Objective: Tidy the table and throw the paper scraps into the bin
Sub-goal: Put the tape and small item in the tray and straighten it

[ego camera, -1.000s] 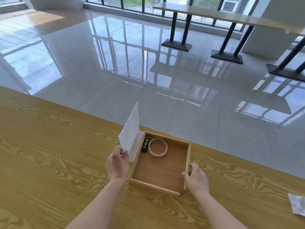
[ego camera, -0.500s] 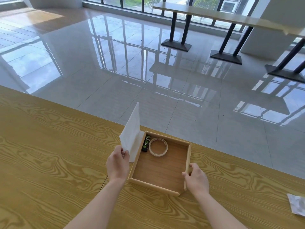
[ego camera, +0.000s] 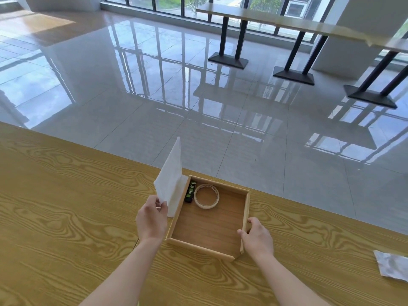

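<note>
A square wooden tray (ego camera: 245, 214) lies on the yellow wood-grain table (ego camera: 66, 206), close to its far edge. Inside, at the far left corner, are a roll of clear tape (ego camera: 206, 196) and a small black-and-green lighter (ego camera: 190, 192). My left hand (ego camera: 152, 219) pinches a white folded paper sheet (ego camera: 171, 180) that stands upright against the tray's left side. On the tray's right wall, near its front corner, rests my right hand (ego camera: 257, 238), gripping it. A crumpled paper scrap (ego camera: 390, 267) lies flat at the table's right edge. No bin is in view.
Beyond the table's far edge is a glossy tiled floor (ego camera: 198, 96). Long tables on black legs (ego camera: 293, 51) stand by the windows at the back.
</note>
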Demonstrator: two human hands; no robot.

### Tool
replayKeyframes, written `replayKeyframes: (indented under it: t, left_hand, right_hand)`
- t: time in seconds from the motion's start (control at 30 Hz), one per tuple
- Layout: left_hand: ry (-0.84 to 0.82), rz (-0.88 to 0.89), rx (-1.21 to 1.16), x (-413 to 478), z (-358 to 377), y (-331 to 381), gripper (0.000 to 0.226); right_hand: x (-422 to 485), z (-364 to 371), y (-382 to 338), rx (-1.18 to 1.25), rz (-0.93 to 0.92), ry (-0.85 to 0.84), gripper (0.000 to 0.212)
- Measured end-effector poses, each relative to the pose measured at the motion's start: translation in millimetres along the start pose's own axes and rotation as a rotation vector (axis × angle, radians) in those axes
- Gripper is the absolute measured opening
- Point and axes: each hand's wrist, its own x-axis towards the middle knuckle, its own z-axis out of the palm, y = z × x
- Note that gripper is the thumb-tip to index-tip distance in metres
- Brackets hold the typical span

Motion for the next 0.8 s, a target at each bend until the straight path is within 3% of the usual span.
replayKeyframes:
  t: [0.13, 0.33, 0.47, 0.6, 0.8]
  left_hand:
    - [-0.059, -0.026, -0.045, -0.3, -1.7, -1.1, 0.011]
    - [-0.202, -0.121, 0.040, -9.7, -3.8, -4.4, 0.045]
    - [-0.304, -0.158, 0.180, -28.7, -7.7, -5.6, 0.056]
    - [-0.334, -0.067, 0.342, -51.6, -11.6, -0.4, 0.042]
    - [-0.367, 0.240, 0.557, -77.1, -13.0, 20.3, 0.037]
  right_hand:
    - [-1.9, -0.9, 1.0, 0.027, 0.013, -0.025, 0.052]
    - [-7.8, -5.6, -3.0, 0.035, 0.014, -0.032, 0.055]
    - [-13.2, -14.4, -5.5, -0.019, -0.046, 0.019, 0.048]
    - [-23.7, -21.1, -8.3, -0.090, -0.164, 0.049, 0.043]
    - [-40.9, -31.9, -5.5, -0.162, -0.286, -0.026, 0.058]
